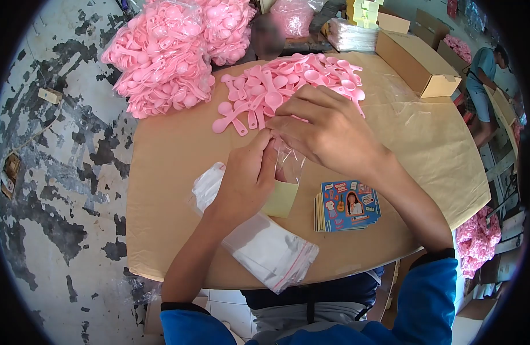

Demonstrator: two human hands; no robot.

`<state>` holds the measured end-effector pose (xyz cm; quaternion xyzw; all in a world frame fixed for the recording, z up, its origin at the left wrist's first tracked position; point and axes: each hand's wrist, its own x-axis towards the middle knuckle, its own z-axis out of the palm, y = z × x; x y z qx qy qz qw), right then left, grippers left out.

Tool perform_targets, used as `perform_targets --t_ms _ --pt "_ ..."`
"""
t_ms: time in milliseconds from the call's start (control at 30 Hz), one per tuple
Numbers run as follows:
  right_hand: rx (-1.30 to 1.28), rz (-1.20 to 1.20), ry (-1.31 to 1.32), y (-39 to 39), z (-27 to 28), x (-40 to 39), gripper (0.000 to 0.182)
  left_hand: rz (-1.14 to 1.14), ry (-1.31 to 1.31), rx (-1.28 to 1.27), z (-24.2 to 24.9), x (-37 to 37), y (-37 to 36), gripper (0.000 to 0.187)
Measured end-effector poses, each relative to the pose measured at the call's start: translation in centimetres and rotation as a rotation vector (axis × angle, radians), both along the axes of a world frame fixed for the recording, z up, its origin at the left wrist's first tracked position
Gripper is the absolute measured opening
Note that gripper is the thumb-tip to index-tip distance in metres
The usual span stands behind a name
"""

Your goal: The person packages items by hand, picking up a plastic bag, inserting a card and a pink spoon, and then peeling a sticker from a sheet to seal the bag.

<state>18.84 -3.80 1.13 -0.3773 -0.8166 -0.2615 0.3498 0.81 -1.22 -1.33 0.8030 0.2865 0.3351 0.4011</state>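
Note:
A small clear plastic bag [292, 161] hangs between my hands, with a pale yellow card [281, 199] in its lower part. My left hand [247, 175] is closed on the bag's left upper edge, thumb and forefinger pinched together. From above, my right hand [325, 129] pinches at the same top corner, its fingertips against those of the left. Something pink shows through the plastic, partly hidden by the fingers. Just beyond the hands lies a loose heap of pink plastic spoons [273, 99].
Stacks of clear bags [270, 250] lie at the near left, partly under my left forearm. A stack of blue printed cards [348, 210] sits right of centre. Large bags of spoons [161, 63] stand at the back left, a cardboard box [417, 62] at the back right. Another person [483, 80] is at far right.

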Motion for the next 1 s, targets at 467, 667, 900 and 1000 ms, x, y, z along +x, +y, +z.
perform_targets --t_ms 467,667,900,1000 --pt "-0.126 0.137 -0.058 0.4 0.2 1.3 0.028 -0.079 0.015 -0.032 -0.7 0.2 0.3 0.019" --pt "-0.345 0.092 0.283 0.1 0.2 1.0 0.016 -0.070 0.090 -0.002 0.6 -0.2 -0.3 0.026" --pt "-0.523 0.360 0.975 -0.9 5.3 7.0 0.023 -0.182 -0.333 -0.383 -0.3 0.0 1.3 0.039" --pt "-0.524 0.454 0.944 -3.4 7.1 12.8 0.029 -0.139 -0.310 -0.356 -1.0 -0.1 2.6 0.040"
